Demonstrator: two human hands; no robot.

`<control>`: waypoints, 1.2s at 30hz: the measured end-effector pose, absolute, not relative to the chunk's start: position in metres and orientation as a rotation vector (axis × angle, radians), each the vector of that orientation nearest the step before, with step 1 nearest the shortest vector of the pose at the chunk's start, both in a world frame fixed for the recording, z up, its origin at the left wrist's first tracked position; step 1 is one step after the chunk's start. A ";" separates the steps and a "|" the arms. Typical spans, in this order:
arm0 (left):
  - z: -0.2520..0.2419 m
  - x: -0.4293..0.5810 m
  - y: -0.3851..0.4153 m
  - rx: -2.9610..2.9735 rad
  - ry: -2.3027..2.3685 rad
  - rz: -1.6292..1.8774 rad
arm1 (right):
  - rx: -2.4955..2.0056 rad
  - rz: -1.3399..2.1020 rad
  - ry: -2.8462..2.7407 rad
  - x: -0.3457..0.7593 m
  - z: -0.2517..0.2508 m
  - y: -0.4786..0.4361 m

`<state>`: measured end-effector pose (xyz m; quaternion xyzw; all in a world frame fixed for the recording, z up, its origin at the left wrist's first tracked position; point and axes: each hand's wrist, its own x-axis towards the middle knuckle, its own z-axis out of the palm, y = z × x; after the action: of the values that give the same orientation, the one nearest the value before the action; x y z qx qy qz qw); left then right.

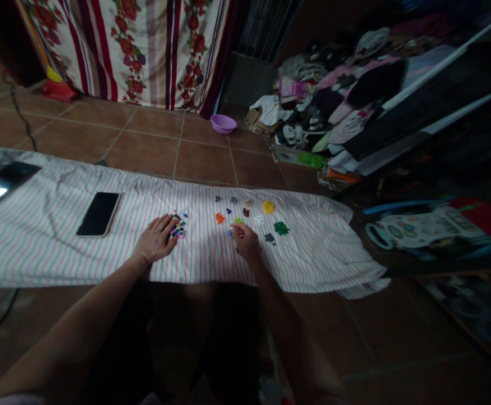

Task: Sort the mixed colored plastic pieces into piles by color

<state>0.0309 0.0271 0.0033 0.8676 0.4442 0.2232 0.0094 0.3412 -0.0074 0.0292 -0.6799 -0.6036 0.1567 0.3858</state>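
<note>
My left hand (156, 237) lies flat on the striped cloth (199, 253), its fingertips on the edge of a mixed-colour pile of tiny pieces (182, 232). The fingers of my right hand (246, 241) are pinched together over the light blue pieces (230, 233); whatever is between them is too small to make out. Just beyond that hand is a lime green pile (239, 221), partly covered by it. Around it sit small single-colour piles: orange pieces (219, 217), dark brown pieces (246, 212), white pieces (259, 220), yellow pieces (268, 207), green pieces (281, 228) and grey pieces (269, 239).
A phone (99, 214) lies left of my left hand, with a dark tablet-like device (7, 181) farther left. Beyond the cloth, a purple basin (223, 124) stands on the tiled floor. Heaped clothes (304, 84) and a dark shelf are at the right.
</note>
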 end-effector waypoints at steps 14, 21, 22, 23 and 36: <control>0.006 0.030 0.027 2.692 1.381 0.672 | -2.327 0.030 -1.294 0.454 0.029 0.026; 0.006 0.030 0.027 2.705 1.381 0.658 | -2.351 0.031 -1.357 0.460 0.022 0.035; 0.005 0.030 0.027 2.700 1.382 0.660 | -2.349 0.038 -1.351 0.460 0.021 0.036; 0.005 0.030 0.028 2.696 1.383 0.659 | -2.345 0.047 -1.345 0.460 0.021 0.037; 0.006 0.030 0.028 2.701 1.379 0.646 | -2.272 0.024 -1.296 0.446 0.035 0.029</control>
<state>0.0301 0.0279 0.0055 0.8710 0.4446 0.2082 0.0204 0.4464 0.0287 0.0351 -0.8386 -0.4785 0.0089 0.2600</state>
